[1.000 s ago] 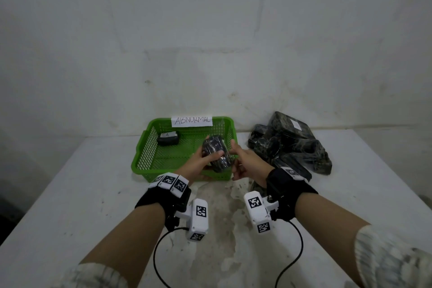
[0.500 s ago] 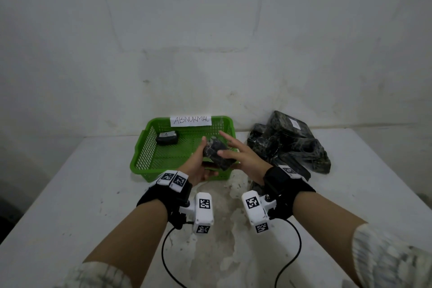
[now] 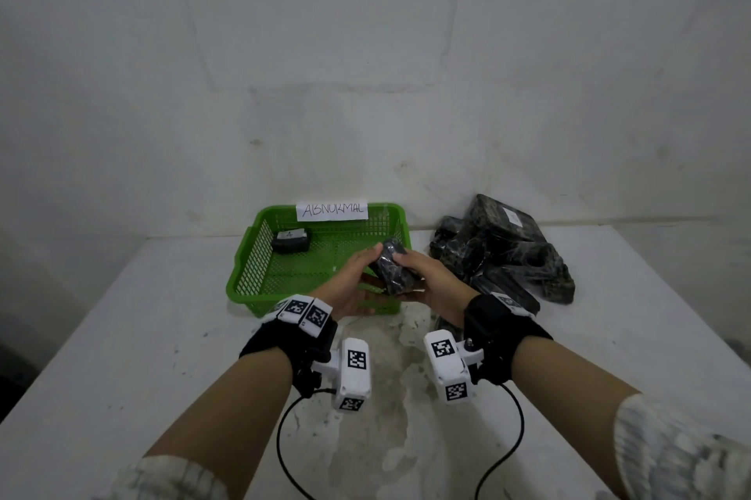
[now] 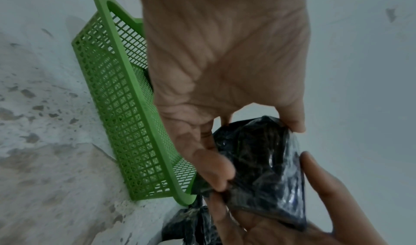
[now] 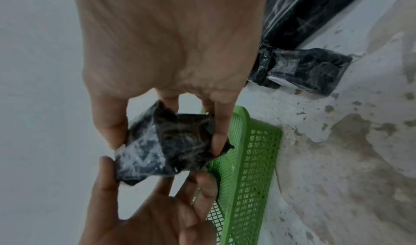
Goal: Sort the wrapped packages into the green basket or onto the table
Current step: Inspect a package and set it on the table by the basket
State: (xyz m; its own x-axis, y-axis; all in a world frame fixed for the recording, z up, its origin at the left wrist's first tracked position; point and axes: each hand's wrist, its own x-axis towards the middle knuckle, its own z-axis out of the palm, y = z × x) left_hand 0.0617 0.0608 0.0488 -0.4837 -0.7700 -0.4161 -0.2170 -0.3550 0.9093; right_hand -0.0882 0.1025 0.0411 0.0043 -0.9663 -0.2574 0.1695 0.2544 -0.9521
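A small package wrapped in black plastic point(image 3: 393, 270) is held up between both hands, over the near right corner of the green basket point(image 3: 244, 270). My left hand point(image 3: 372, 266) pinches it from the left with thumb and fingers point(image 4: 221, 173). From the right, my right hand point(image 3: 410, 268) grips the same package point(image 5: 171, 145) between thumb and fingers point(image 5: 217, 140). The package point(image 4: 258, 161) stands tilted on edge. A second small package with a white label point(image 3: 290, 240) lies in the basket's far left corner.
A pile of several black wrapped packages point(image 3: 504, 251) lies on the white table point(image 3: 122, 357) right of the basket, against the wall. A paper label reading ABNORMAL point(image 3: 332, 210) hangs on the basket's far rim. One package point(image 5: 308, 69) lies on the table under my right wrist.
Both hands have stayed over the basket's near right corner and have turned the package between them. My right fingers lay across its top half a second ago and now grip its side.
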